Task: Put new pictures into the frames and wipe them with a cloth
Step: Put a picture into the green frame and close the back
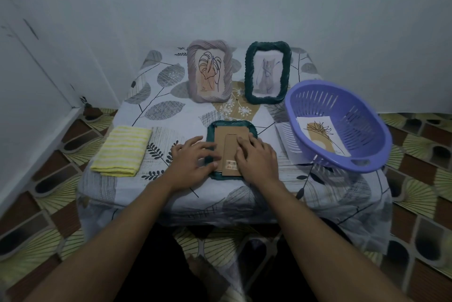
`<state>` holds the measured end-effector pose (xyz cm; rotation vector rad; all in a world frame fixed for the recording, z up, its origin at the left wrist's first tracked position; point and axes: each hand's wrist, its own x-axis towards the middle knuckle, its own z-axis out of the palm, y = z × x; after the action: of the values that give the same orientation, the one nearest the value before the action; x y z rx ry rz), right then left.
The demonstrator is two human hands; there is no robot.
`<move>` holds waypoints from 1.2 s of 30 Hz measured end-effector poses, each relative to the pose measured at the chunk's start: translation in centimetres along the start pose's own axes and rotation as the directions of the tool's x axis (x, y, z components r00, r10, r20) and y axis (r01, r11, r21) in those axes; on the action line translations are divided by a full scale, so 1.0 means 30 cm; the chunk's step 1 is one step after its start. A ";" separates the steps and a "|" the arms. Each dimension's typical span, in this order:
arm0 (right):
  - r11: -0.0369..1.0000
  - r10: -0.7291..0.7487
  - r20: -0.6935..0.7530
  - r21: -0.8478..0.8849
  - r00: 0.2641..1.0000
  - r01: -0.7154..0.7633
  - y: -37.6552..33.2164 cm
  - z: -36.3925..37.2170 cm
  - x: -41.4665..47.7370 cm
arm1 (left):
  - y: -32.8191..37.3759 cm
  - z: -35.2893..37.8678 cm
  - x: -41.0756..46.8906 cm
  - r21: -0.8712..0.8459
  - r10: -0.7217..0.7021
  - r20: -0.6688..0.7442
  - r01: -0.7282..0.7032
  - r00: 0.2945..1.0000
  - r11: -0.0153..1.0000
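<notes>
A dark green frame lies face down on the table in front of me, its brown cardboard back with a barcode sticker facing up. My left hand rests on the frame's left edge, fingers spread flat. My right hand presses on the right side of the backing with straight fingers. A folded yellow-and-white striped cloth lies to the left. Behind stand a grey-lilac frame with a leaf drawing and a dark green frame with a faint picture. A new picture lies in the purple basket.
The purple slotted basket sits tilted at the table's right, on top of loose white sheets. The low table wears a leaf-print cloth and stands in a corner against pale walls. Patterned floor surrounds it.
</notes>
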<state>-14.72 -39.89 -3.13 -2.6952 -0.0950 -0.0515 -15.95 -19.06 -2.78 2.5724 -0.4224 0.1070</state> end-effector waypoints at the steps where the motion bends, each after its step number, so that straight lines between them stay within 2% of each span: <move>1: 1.000 0.003 0.000 0.000 1.000 -0.003 -0.002 -0.002 -0.001 | -0.003 -0.005 -0.007 0.011 0.035 0.022 -0.035 0.999 0.999; 6: 1.000 0.003 -0.004 0.001 1.000 -0.003 -0.006 -0.008 -0.003 | 0.014 -0.051 0.001 0.069 0.160 0.176 -0.174 0.971 0.982; 10: 1.000 0.001 -0.002 -0.001 1.000 -0.001 -0.007 -0.013 -0.004 | 0.047 -0.079 0.017 0.134 0.177 0.252 -0.216 0.951 0.967; 14: 1.000 -0.001 -0.002 0.007 1.000 0.001 -0.008 -0.013 -0.004 | 0.060 -0.079 0.010 0.185 0.238 0.228 -0.282 0.944 0.941; 17: 1.000 0.002 -0.004 0.002 1.000 -0.002 -0.009 -0.012 -0.003 | 0.051 -0.057 -0.014 0.257 0.266 0.157 -0.300 0.951 0.919; 20: 1.000 0.005 0.000 0.004 1.000 -0.005 -0.010 -0.013 -0.003 | 0.044 -0.043 -0.037 0.268 0.211 0.053 -0.218 0.976 0.939; 27: 1.000 0.001 -0.006 0.003 1.000 -0.001 -0.010 -0.011 -0.003 | 0.045 0.001 -0.037 0.078 -0.030 -0.069 0.036 0.997 0.996; 31: 1.000 0.000 0.002 0.006 1.000 0.000 -0.009 -0.012 -0.004 | 0.050 0.004 -0.019 0.058 -0.085 -0.034 0.087 0.996 0.995; 34: 1.000 0.001 0.004 0.001 1.000 -0.001 -0.010 -0.014 -0.003 | 0.022 -0.004 0.005 -0.191 -0.167 0.036 0.171 0.985 0.967; 36: 1.000 -0.002 0.009 0.003 1.000 0.001 -0.012 -0.016 -0.004 | 0.011 -0.001 0.013 -0.241 -0.200 -0.031 0.187 0.979 0.952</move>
<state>-14.87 -39.80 -2.54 -2.6921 -0.0999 -0.0394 -15.70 -19.43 -2.52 2.3537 -0.1488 0.0538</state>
